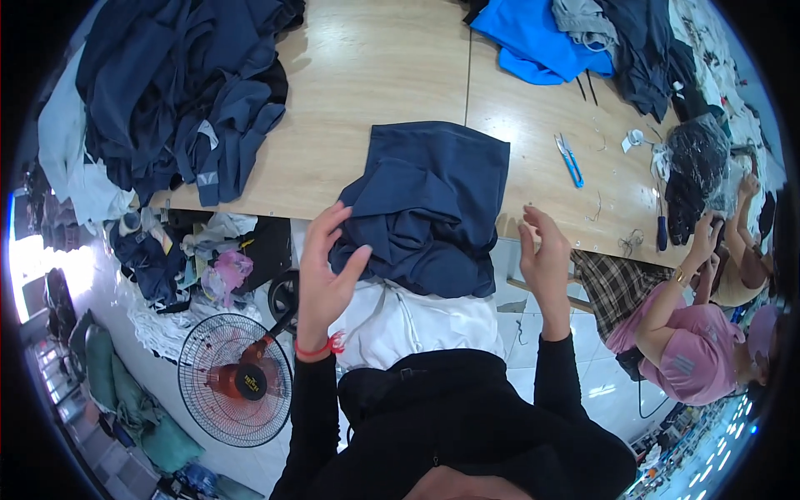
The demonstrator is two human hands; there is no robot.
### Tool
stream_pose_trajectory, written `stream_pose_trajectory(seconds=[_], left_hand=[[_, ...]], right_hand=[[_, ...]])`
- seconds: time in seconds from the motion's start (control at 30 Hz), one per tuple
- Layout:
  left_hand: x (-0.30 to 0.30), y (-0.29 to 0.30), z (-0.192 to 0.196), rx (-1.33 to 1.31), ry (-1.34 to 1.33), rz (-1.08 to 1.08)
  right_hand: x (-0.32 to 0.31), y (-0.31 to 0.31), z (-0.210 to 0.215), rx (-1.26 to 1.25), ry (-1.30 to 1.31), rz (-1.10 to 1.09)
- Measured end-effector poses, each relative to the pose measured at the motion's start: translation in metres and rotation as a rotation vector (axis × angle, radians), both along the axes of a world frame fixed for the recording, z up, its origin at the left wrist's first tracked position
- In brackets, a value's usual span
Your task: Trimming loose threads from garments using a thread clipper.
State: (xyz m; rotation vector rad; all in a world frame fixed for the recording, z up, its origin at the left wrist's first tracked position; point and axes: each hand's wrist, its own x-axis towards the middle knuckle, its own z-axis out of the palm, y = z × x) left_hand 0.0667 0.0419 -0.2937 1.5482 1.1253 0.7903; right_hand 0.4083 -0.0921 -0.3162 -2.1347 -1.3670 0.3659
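Observation:
A dark navy garment [442, 167] lies bunched at the table's near edge, its flat hem end toward the far side and its crumpled part hanging over the edge. My left hand [325, 267] is at the garment's left side, thumb and fingers spread apart; whether it touches the cloth I cannot tell. Off the garment's right side, my right hand [546, 254] hovers with fingers parted and nothing in it. White cloth [400, 321] lies below the garment, in front of my body.
A big heap of navy garments [183, 100] covers the table's left. Blue-handled thread snips [570, 160] and a screwdriver-like tool [662, 221] lie to the right. Blue clothing [542, 42] sits at the far right. A fan [236, 379] stands lower left; a person in pink [692, 342] works at right.

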Motion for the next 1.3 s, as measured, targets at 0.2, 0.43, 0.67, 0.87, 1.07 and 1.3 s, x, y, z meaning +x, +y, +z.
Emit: stream_pose_trajectory(seconds=[0.2,0.43,0.67,0.87,1.07,1.3], left_hand=[[0.034,0.045,-0.022,0.3,0.465,-0.122],[-0.04,0.148,0.032,0.424,0.028,0.575],[0.064,0.071,0.019,0.294,0.039,-0.326],[0.139,-0.068,0.019,-0.309,-0.271,-1.492],[0.132,-0.063,-0.002,-0.06,-0.065,-1.791],[0.11,-0.089,0.004,-0.137,-0.172,-1.597]], right_hand=[[-0.012,0.001,-0.006,-0.278,-0.22,0.173],[0.001,-0.01,-0.027,-0.448,-0.244,0.251],[0.018,-0.023,-0.037,-0.51,-0.177,0.255],[0.012,-0.019,-0.042,-0.434,-0.103,0.29],[0.014,-0.022,-0.031,-0.463,-0.118,0.271],[0.012,-0.018,-0.036,-0.498,-0.154,0.278]])
